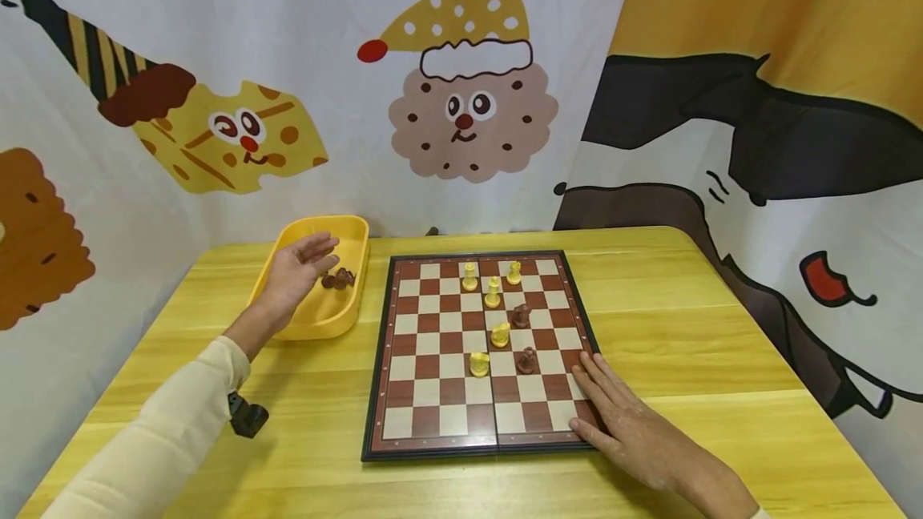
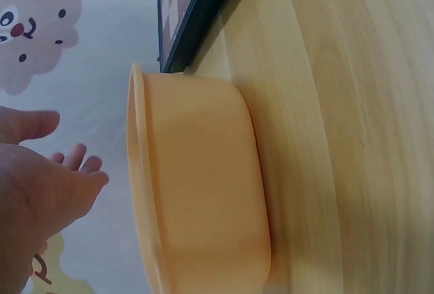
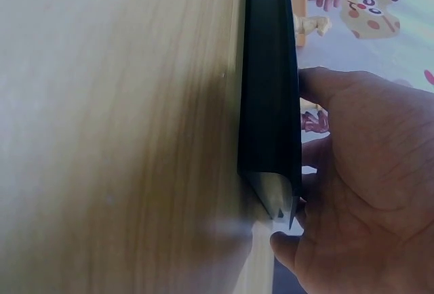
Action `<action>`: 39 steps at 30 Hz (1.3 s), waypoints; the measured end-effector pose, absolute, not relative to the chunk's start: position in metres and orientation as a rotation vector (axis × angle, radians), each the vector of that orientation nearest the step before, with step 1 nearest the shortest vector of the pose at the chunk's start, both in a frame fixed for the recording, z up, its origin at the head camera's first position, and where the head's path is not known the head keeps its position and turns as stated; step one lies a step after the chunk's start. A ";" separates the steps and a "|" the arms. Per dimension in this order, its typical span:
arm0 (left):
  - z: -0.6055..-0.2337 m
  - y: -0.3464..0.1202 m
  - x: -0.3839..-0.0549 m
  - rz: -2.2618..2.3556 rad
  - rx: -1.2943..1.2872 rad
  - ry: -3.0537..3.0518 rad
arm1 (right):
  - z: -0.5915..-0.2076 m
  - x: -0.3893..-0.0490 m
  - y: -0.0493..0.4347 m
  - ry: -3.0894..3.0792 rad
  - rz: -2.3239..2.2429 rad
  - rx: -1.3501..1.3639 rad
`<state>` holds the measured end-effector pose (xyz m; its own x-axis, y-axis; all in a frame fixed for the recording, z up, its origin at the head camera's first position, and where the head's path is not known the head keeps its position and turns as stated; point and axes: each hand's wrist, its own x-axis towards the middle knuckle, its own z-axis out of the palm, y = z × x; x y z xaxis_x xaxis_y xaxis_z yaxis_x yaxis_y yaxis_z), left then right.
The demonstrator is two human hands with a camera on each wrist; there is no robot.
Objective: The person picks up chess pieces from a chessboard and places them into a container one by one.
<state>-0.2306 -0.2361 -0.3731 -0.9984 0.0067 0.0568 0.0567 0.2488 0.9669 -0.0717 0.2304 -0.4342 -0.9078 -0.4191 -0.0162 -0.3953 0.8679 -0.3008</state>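
My left hand [image 1: 292,277] hovers over the yellow plastic bin [image 1: 364,263], fingers loosely extended and holding nothing. In the left wrist view that hand [image 2: 47,189] shows above the bin's rim [image 2: 139,152]. Dark brown chess pieces [image 1: 339,279] lie in the bin. My right hand [image 1: 634,427] rests on the near right edge of the chessboard [image 1: 440,420], its fingers extended over the border. Several yellow chess pieces [image 1: 500,334] stand on the board, with a brown piece [image 1: 521,315] and a brown knight-like piece [image 1: 527,360] among them.
A small black object [image 1: 247,416] shows beside the left sleeve [image 1: 166,415]. The board and bin stand on a wood-grain table [image 1: 692,303]. Behind it hangs a curtain [image 1: 469,207] printed with cartoon figures.
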 end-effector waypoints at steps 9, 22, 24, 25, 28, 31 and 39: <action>-0.372 -0.227 -0.230 -1.999 -0.167 -2.318 | -0.433 -0.073 0.233 2.956 -0.466 -0.622; -0.368 -0.189 -0.224 -2.122 -0.371 -2.285 | -0.435 -0.073 0.234 2.949 -0.477 -0.618; -0.371 -0.185 -0.223 -2.145 -0.384 -2.281 | -0.434 -0.072 0.233 2.951 -0.478 -0.623; -0.372 -0.182 -0.222 -2.173 -0.390 -2.265 | -0.434 -0.072 0.233 2.954 -0.476 -0.625; -0.376 -0.173 -0.222 -2.259 -0.391 -2.221 | -0.434 -0.071 0.232 2.960 -0.462 -0.629; -0.380 -0.164 -0.221 -2.294 -0.387 -2.239 | -0.434 -0.070 0.232 2.959 -0.456 -0.629; -0.387 -0.144 -0.231 -2.270 -0.419 -2.322 | -0.433 -0.071 0.230 2.958 -0.429 -0.652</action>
<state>-0.2306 -0.1436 -0.3867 -0.9586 0.2725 0.0831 0.0892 0.0100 0.9960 -0.0711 0.2298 -0.4326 -0.9060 -0.4228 -0.0201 -0.3997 0.8701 -0.2884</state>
